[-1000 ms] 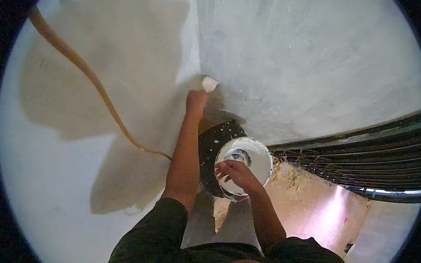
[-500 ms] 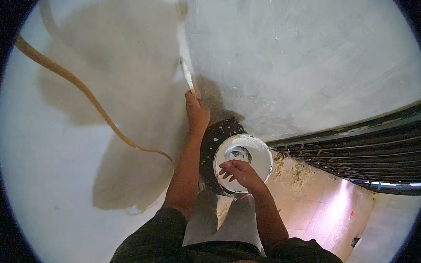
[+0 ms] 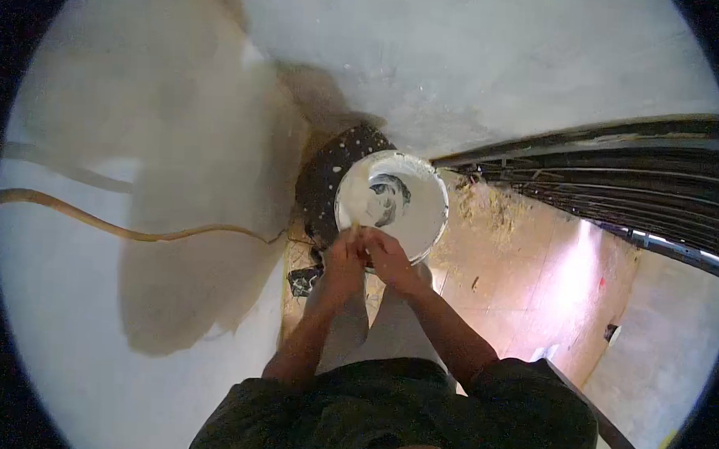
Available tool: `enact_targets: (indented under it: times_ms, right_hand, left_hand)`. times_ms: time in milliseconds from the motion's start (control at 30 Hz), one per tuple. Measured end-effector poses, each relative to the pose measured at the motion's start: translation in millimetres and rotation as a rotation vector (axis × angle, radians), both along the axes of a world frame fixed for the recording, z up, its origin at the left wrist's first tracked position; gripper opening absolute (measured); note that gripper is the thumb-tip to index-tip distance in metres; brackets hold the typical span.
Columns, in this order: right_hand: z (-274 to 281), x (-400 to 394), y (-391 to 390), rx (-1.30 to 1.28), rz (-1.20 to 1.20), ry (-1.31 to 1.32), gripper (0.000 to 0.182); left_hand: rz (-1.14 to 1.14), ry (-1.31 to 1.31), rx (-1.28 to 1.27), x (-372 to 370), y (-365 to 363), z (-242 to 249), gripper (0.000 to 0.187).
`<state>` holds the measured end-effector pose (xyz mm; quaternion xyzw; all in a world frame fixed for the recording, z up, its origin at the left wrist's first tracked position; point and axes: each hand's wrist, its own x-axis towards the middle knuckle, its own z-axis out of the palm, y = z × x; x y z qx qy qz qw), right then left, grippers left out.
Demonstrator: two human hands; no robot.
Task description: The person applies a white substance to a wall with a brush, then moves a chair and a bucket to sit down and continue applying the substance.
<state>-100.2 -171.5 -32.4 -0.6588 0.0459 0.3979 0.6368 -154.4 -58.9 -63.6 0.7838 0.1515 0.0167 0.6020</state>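
Observation:
My left hand [image 3: 344, 259] is closed on a paintbrush [image 3: 358, 205], its pale, blurred head pointing up over the near left side of a white bucket [image 3: 443, 208]. My right hand [image 3: 391, 260] is pressed up against the left one at the bucket's near rim. Its fingers are curled, and what lies between them is hidden. Inside the bucket is white paint [image 3: 417, 219], with a dark grey swirl showing near the middle.
A black paint-spattered piece [image 3: 321, 176] lies behind the bucket in the wall corner. A brown cable [image 3: 137, 234] hangs along the left wall. Dark slatted metalwork [image 3: 615, 166] spans the right. Crumbly debris [image 3: 491, 209] lies on the tiled floor [image 3: 524, 266].
My left hand has come down from the wall corner with the paintbrush to the bucket. My right hand has moved from above the bucket to meet it. The view has shifted.

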Motion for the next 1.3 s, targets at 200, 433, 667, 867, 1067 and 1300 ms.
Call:
enact_targets:
  times_ms: [200,433,667,867,1067,1300]
  right_hand:
    - [-15,-33,-13,-0.229,0.047,-0.127,0.032]
    - [-76,14,-35,-0.488,-0.283,0.097,0.026]
    - [-218,68,-45,-1.092,0.909,-0.709,0.015]
    - [-243,83,-18,-1.007,1.139,-0.971,0.015]
    - [-175,84,-11,-0.949,0.980,-0.690,0.014]
    - [-156,106,-16,-1.105,1.239,-0.897,0.010]
  left_hand:
    - [-0.058,0.430,-0.052,-28,-14,41,0.045]
    - [-0.310,0.814,-0.545,-24,12,21,0.041]
    - [-0.086,0.412,-0.440,-33,27,-10,0.035]
    - [-0.010,0.518,-0.564,-25,49,36,0.035]
    - [0.057,0.499,-0.599,-31,55,23,0.038]
    - [0.055,0.476,-0.579,-29,57,29,0.041]
